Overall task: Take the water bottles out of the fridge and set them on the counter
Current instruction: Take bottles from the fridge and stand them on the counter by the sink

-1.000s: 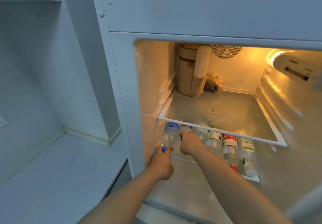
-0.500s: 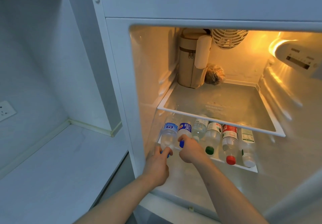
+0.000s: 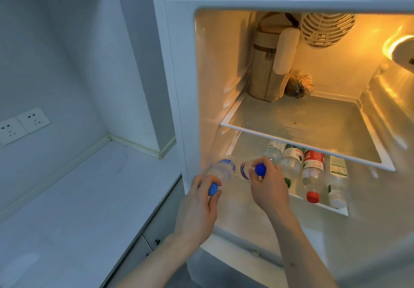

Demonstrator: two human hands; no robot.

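Bottles (image 3: 223,169) now nearer fridge (image 3: 179,86) mouth.

warm yellow glow from the fridge lamp (image 3: 397,45) at upper right, glare blown out there, cool dim bluish counter (image 3: 74,198) outside, soft motion blur, wide-angle bending at edges

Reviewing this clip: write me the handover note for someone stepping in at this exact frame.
Left hand grips a blue-capped bottle by the neck.
Right hand grips a second blue-capped bottle the same way.
Both bottles are at the fridge's front left.
Four more bottles lie on the lower shelf.
None are on the counter yet.
Left: set these two down, then fetch the other four.
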